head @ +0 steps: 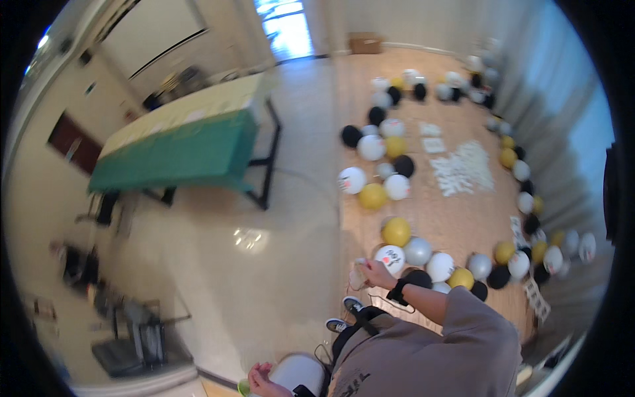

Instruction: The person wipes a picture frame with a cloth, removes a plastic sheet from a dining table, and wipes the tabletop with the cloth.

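Observation:
My right hand (376,274), with a black band at the wrist, grips a small pale object (358,278) that is too blurred to name. It is in front of my feet, just left of a white balloon (390,259) with dark writing and a red mark. At the bottom edge, my left hand (260,379) has curled fingers; whether it holds anything is unclear. Beside it show a small green object (243,387), cut off by the view's rim, and a white rounded object (298,376), perhaps a stool seat.
Black, white, gold and silver balloons (397,231) form a broken ring on the wooden floor (471,218). Inside lie many small white pieces (461,166). A table (183,154) with green and cream cloths stands left. A thin cord (392,301) lies near my feet.

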The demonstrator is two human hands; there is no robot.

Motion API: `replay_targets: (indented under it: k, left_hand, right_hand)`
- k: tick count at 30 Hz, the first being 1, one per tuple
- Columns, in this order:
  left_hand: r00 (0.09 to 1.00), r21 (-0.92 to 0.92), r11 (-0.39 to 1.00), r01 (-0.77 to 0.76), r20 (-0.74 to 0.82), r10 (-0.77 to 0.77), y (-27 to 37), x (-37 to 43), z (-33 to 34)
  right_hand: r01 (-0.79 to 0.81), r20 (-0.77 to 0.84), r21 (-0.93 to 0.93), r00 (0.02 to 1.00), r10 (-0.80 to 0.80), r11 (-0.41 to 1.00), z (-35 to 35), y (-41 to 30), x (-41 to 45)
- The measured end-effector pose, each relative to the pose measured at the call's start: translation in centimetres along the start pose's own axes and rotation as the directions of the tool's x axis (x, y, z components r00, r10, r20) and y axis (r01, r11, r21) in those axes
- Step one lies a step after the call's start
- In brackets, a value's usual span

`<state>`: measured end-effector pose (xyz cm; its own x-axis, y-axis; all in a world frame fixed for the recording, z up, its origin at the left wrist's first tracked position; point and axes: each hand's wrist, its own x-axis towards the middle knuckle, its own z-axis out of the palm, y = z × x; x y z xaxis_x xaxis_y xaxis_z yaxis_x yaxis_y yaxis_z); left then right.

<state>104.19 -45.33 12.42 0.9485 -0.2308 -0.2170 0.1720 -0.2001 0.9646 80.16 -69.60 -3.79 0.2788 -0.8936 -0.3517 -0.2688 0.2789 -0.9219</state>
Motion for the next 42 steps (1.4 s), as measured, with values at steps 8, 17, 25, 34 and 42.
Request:
replay_targets:
  k: [8,17,25,34,42]
  left_hand:
    - [0.774,0.019,0.961,-0.275,0.598,0.210,3.1,5.6,9.0]
    - [0.535,-0.095,0.966,-0.239,0.818,0.213,2.4,4.6,12.5]
    - [0.576,-0.130,0.988,-0.087,0.802,0.156,-0.4,6.1,10.7]
    - [0.700,-0.162,0.986,-0.043,0.700,0.145,-1.4,9.0,7.8]
    - [0.732,-0.174,0.985,-0.009,0.669,0.125,-2.5,11.0,7.4]
  right_hand:
    - [-0.005,-0.605,0.118,0.792,0.076,0.993,-6.0,6.0,-6.1]
    - [-0.115,-0.777,-0.066,0.629,0.021,0.991,-3.5,10.5,-12.7]
    - [-0.266,-0.705,0.122,0.655,0.272,0.956,-2.8,7.4,-19.0]
    - [-0.252,-0.644,-0.135,0.757,0.109,0.958,-1.4,8.0,-16.4]
    - [-0.200,-0.577,-0.235,0.816,0.029,0.951,0.2,8.2,-12.8]
